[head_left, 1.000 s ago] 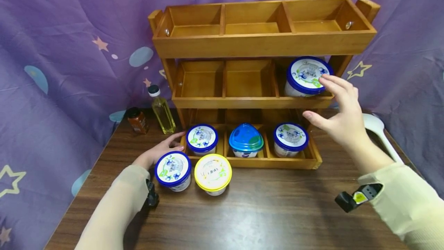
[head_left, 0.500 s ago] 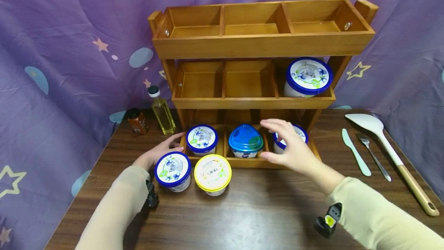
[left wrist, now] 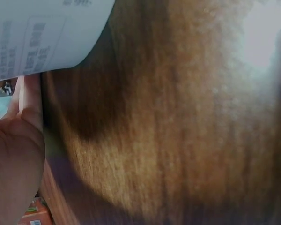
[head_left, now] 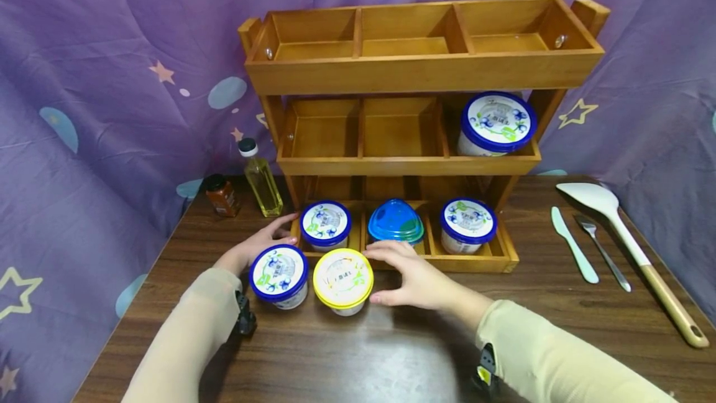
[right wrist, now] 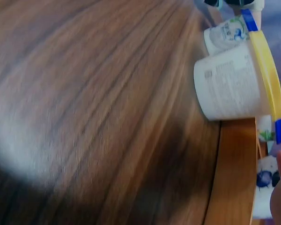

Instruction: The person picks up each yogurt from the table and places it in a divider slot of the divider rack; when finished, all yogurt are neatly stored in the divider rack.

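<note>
My right hand [head_left: 411, 275] is beside the yellow-lidded tub [head_left: 344, 278], thumb and fingers spread at its right rim. That tub stands on the table in front of the wooden rack; its printed white side [right wrist: 232, 84] shows in the right wrist view. At the rack's lower left corner, my left hand [head_left: 260, 245] rests with fingers extended, partly hidden behind a blue-lidded tub [head_left: 278, 273] on the table. On the bottom tier sit another blue-lidded tub [head_left: 326, 224], a tub with a domed blue lid [head_left: 394, 222] and a third blue-lidded tub [head_left: 468, 222].
The three-tier wooden rack [head_left: 425, 73] stands at the back, a large blue-lidded tub [head_left: 498, 122] on its middle tier. Left of it are an oil bottle [head_left: 261, 182] and a brown jar [head_left: 221, 195]. At right lie a pale green knife [head_left: 574, 247], a fork [head_left: 606, 257] and a white turner [head_left: 626, 235].
My right hand has moved down and left from the large tub on the middle tier, past the bottom tier, to the yellow-lidded tub. The left hand has stayed in place.
</note>
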`<state>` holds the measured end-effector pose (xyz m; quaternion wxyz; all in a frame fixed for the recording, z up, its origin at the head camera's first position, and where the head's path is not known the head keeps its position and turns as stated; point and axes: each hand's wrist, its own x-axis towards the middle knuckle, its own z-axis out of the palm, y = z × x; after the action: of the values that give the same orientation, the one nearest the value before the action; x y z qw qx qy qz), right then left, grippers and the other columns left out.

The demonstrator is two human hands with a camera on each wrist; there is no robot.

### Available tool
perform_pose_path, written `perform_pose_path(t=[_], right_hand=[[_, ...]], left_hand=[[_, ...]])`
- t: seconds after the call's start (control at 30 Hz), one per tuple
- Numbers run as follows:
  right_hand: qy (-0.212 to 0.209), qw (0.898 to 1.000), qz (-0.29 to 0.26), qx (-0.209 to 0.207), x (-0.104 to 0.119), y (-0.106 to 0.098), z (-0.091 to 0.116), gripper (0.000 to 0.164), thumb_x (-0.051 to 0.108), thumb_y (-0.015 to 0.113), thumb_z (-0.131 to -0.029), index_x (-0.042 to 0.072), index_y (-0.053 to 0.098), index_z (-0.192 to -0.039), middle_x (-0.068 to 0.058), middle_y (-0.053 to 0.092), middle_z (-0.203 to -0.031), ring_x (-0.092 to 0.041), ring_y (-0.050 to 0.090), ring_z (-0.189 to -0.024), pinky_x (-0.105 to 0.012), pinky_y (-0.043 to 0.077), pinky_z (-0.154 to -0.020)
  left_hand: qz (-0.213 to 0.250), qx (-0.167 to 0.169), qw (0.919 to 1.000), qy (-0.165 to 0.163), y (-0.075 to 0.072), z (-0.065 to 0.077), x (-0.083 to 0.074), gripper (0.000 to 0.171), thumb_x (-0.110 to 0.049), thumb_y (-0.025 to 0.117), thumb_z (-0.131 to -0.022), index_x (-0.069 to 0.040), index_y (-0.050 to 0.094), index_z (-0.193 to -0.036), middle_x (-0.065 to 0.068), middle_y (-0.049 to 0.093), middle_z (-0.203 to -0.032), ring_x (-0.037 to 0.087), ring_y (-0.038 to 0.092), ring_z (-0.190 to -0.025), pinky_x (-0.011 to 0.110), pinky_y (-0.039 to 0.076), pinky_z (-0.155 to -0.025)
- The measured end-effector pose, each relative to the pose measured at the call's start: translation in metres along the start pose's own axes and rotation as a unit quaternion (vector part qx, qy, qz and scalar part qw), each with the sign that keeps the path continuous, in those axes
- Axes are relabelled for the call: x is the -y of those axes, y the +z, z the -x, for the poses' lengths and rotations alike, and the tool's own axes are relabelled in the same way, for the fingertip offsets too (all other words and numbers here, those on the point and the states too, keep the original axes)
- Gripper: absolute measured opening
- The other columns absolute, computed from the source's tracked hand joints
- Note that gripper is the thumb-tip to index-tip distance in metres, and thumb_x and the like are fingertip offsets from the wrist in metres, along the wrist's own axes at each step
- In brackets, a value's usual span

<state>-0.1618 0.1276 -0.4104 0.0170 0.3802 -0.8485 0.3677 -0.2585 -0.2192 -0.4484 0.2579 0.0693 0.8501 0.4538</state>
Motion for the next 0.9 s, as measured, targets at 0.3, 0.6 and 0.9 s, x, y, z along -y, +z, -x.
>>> perform_pose_path(t=[0.3,0.6,0.9], right_hand=[[-0.012,1.000,0.005,0.007,0.001,0.019,-0.004,0.069,0.037,0.082,-0.069,0.013,0.056,-0.129,-0.009,0.046,-0.133,-0.025,0.039,-0.124,-0.048,0.035,-0.099],[0.008,1.000,0.006,0.004,0.005,0.030,-0.004,0.072,0.039,0.081,-0.070,0.014,0.053,-0.131,-0.020,0.039,-0.138,-0.036,0.035,-0.127,-0.054,0.036,-0.097],[0.054,0.998,-0.028,0.030,0.008,0.040,-0.012,0.078,0.039,0.081,-0.070,0.019,0.047,-0.137,-0.023,0.025,-0.145,-0.042,0.031,-0.129,-0.055,0.034,-0.098]], left_hand=[[0.007,0.002,1.0000,0.000,0.000,0.002,-0.002,0.072,-0.053,0.055,-0.088,-0.032,0.021,-0.149,0.020,0.039,-0.139,0.039,0.040,-0.124,0.058,0.027,-0.100],[0.000,0.000,0.9999,0.016,0.000,-0.001,-0.001,0.070,-0.048,0.055,-0.091,-0.029,0.021,-0.149,0.022,0.040,-0.137,0.038,0.040,-0.124,0.056,0.029,-0.100],[-0.002,-0.001,0.9995,0.031,0.000,-0.001,0.003,0.070,-0.045,0.055,-0.092,-0.027,0.021,-0.150,0.023,0.040,-0.137,0.039,0.039,-0.124,0.057,0.029,-0.100]])
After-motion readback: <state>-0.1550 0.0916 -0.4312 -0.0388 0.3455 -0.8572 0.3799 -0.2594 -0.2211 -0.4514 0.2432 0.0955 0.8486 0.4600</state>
